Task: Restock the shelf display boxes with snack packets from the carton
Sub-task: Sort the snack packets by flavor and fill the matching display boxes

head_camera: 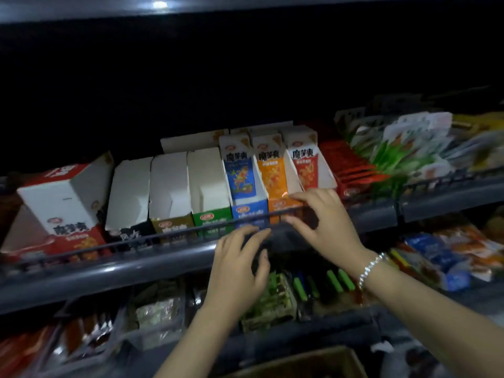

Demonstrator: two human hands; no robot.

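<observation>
Head view, dim light. Shelf (81,274) carries a row of seven display boxes behind a low wire rail (152,236). From left: red box (68,214), tilted and out of line; black box (129,197); brown box (170,192); green box (210,186); blue box (245,175); orange box (272,170); second red box (306,165). Black, brown and green boxes show only white inner walls, no packets visible. Blue, orange and second red boxes each show one packet front; how many stand behind, cannot tell. Two hands in frame, apart, both empty. Left hand (240,266) is in front of the rail below the blue box, fingers loosely spread, holding nothing. Right hand (324,222) is at the front of the orange and second red boxes, fingers spread and slightly bent, index fingertip at the orange box's front lip; contact cannot be confirmed because of blur. One bracelet (371,268) on the right wrist. Carton (313,361) at bottom edge, below the hands, only its brown rim showing; contents not visible. Loose packets (403,148) are stacked right of the row on the same shelf. The lower shelf (300,331) holds mixed packets, too blurred to count.
</observation>
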